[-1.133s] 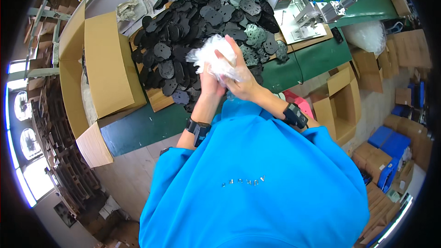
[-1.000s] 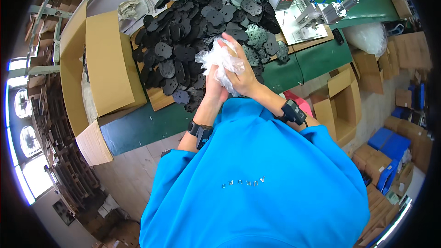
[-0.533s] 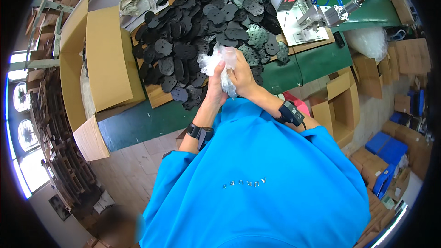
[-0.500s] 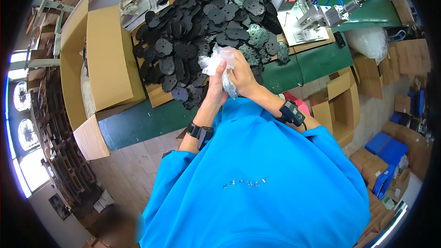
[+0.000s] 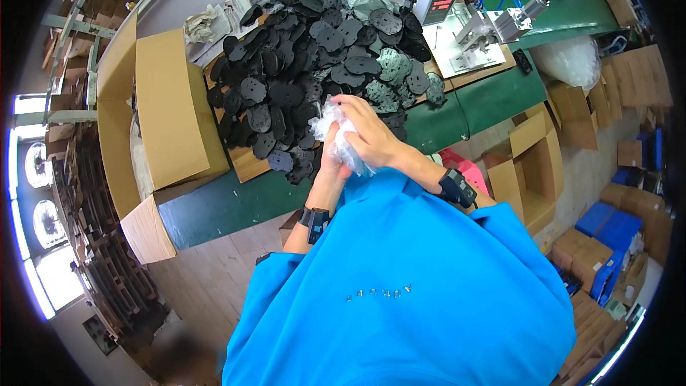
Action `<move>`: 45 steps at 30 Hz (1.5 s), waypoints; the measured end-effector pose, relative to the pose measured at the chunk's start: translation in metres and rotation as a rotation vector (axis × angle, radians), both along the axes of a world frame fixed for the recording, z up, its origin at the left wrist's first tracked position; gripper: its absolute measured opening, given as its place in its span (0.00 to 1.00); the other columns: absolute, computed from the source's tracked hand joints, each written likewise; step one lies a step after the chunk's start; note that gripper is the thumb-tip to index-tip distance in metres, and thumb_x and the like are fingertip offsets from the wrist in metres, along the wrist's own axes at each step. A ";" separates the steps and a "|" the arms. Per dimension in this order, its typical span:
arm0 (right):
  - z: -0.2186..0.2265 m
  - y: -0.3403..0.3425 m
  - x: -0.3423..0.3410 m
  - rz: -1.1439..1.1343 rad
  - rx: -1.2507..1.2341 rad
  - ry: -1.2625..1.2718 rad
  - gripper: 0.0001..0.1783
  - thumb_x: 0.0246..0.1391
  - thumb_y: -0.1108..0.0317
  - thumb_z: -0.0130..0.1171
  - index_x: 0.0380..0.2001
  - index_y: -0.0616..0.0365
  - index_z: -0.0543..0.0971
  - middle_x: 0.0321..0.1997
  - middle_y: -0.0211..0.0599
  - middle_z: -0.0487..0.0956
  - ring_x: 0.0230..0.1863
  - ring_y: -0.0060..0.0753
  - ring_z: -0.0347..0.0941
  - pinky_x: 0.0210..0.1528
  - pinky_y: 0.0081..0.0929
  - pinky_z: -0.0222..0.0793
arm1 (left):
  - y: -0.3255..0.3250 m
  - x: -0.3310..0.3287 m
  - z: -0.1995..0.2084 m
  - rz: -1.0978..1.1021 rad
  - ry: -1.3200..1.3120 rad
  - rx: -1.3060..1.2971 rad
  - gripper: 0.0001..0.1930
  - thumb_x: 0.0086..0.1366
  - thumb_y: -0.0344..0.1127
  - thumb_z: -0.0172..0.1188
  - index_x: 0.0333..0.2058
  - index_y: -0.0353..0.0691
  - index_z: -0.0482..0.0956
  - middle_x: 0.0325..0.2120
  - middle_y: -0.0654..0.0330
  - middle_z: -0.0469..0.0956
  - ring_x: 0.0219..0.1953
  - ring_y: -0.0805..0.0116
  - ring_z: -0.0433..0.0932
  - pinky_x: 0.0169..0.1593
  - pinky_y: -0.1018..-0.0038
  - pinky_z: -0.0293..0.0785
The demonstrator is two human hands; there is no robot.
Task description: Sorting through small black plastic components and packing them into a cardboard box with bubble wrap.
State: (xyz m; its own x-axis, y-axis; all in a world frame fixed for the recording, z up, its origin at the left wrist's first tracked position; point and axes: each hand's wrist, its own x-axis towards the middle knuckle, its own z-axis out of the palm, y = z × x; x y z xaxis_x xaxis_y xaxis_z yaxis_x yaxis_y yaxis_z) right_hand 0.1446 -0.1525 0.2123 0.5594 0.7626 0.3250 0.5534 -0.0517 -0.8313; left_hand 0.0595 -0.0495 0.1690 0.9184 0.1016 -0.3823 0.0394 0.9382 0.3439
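A crumpled clear plastic bag (image 5: 327,124) is bunched between my two hands in front of my chest. My left hand (image 5: 333,158) grips it from below, its fingers mostly hidden by the plastic. Over the top and right side, my right hand (image 5: 370,131) curls its fingers round the same bag. Whether anything lies inside the plastic I cannot tell. Just beyond my hands, a heap of flat black oval plates with small holes (image 5: 286,93) covers the wooden board, and a few greyer, speckled plates (image 5: 393,66) lie at its right side.
An open cardboard box (image 5: 170,93) stands left of the heap on the green table (image 5: 214,216). At the right are a small metal press (image 5: 493,28) and a display box (image 5: 436,3) with blue tubing. More cartons (image 5: 532,171) sit on the floor at right.
My hands and the bag have come slightly lower, toward my body. My right hand has shifted its fingers over the top of the plastic. The view has tilted a little.
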 end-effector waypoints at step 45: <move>-0.149 0.068 0.378 -0.262 -0.212 0.240 0.19 0.65 0.54 0.49 0.37 0.63 0.71 0.32 0.46 0.78 0.38 0.41 0.77 0.42 0.36 0.68 | -0.069 0.009 -0.024 0.619 0.409 -0.107 0.25 0.71 0.54 0.42 0.59 0.45 0.66 0.55 0.57 0.72 0.57 0.57 0.72 0.58 0.57 0.71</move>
